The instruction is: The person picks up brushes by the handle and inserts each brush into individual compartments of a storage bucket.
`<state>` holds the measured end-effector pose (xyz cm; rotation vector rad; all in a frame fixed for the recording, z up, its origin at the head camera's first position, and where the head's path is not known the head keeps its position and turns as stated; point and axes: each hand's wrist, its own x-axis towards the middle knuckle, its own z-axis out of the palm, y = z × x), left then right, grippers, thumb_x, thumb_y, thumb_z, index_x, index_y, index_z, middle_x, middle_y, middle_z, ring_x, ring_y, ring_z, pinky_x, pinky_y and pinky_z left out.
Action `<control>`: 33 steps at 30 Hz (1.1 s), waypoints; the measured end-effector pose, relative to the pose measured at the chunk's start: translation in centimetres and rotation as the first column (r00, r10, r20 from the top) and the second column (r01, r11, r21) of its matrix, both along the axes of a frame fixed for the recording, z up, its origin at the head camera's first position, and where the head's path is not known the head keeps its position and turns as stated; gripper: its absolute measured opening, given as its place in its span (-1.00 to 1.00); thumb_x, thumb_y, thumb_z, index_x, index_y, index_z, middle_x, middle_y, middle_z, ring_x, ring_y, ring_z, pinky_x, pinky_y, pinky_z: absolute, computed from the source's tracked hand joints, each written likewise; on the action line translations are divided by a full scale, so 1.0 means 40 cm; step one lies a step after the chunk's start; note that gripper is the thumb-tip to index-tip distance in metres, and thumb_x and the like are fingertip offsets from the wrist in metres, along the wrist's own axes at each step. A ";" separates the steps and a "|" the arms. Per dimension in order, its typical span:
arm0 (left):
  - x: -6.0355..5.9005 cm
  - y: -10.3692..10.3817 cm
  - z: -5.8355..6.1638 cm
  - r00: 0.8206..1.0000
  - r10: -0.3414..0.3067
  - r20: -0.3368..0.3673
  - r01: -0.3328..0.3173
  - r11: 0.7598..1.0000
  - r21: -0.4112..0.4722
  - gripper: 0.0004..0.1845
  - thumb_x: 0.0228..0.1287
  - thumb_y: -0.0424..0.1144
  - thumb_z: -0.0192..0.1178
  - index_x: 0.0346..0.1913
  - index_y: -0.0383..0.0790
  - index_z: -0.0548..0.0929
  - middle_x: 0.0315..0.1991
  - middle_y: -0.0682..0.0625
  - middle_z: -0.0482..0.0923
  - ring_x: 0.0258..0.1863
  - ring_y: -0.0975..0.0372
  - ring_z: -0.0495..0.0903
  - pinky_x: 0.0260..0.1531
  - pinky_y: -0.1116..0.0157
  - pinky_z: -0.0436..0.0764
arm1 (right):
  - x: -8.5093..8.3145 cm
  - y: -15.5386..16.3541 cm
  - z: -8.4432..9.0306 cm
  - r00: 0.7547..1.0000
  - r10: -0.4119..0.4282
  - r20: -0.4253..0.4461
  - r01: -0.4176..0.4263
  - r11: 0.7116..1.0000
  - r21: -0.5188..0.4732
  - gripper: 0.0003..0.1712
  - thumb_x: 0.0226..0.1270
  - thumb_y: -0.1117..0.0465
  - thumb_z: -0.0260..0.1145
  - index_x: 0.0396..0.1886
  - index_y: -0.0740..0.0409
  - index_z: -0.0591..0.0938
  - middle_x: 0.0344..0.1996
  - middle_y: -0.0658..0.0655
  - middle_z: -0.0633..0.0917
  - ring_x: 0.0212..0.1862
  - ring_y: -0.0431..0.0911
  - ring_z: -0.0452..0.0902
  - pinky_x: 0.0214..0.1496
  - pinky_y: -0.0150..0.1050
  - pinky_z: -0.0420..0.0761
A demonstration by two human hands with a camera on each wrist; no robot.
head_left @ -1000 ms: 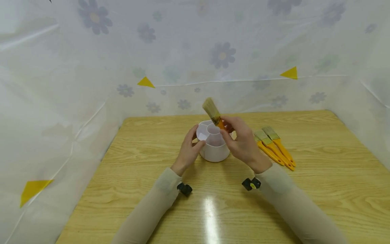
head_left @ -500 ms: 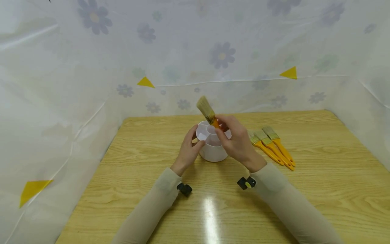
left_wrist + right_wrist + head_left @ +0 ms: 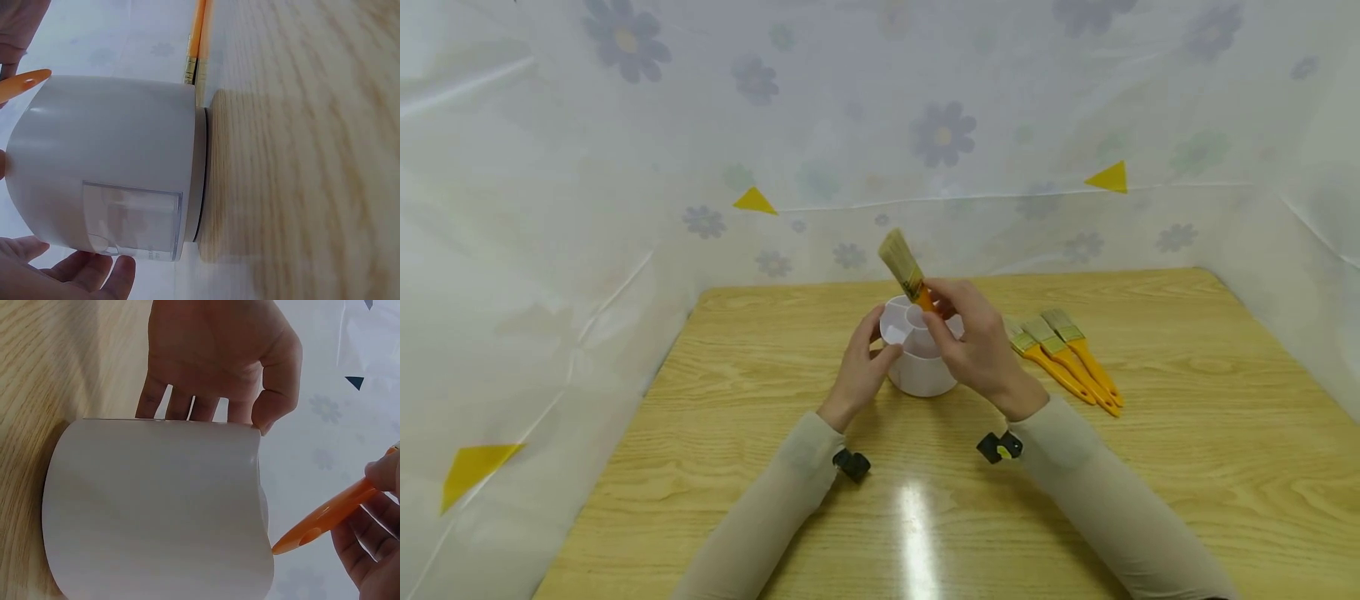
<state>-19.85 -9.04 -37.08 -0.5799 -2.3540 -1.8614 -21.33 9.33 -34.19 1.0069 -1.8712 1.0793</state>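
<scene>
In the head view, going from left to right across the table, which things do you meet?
Left hand → white holder → right hand gripping a paintbrush → three orange-handled paintbrushes lying on the table.

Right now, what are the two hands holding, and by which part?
The right hand pinches a paintbrush by its orange handle, bristles up, above the white pot. The left hand steadies that pot by its side wall.
</scene>
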 end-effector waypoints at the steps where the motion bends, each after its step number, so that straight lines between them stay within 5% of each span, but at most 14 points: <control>1: 0.000 0.000 -0.001 1.000 0.000 0.001 0.000 1.000 -0.003 -0.35 0.32 -0.48 0.04 0.42 -0.49 0.08 0.30 -0.43 0.20 0.25 -0.23 0.28 0.12 -0.08 0.43 | 0.000 0.000 0.000 1.000 0.000 -0.002 0.000 1.000 0.000 -0.52 0.14 0.53 0.33 0.10 0.33 0.52 -0.18 0.23 0.60 -0.28 -0.04 0.54 -0.26 -0.18 0.60; 33: 0.006 0.001 -0.003 0.999 0.020 -0.026 -0.020 1.000 -0.009 -0.35 0.31 -0.49 0.05 0.41 -0.52 0.09 0.30 -0.43 0.20 0.24 -0.21 0.31 0.10 -0.08 0.45 | -0.016 -0.012 -0.031 0.999 0.031 -0.023 -0.030 0.999 0.044 -0.48 0.10 0.57 0.34 0.11 0.35 0.50 -0.19 0.25 0.58 -0.27 -0.02 0.52 -0.27 -0.10 0.60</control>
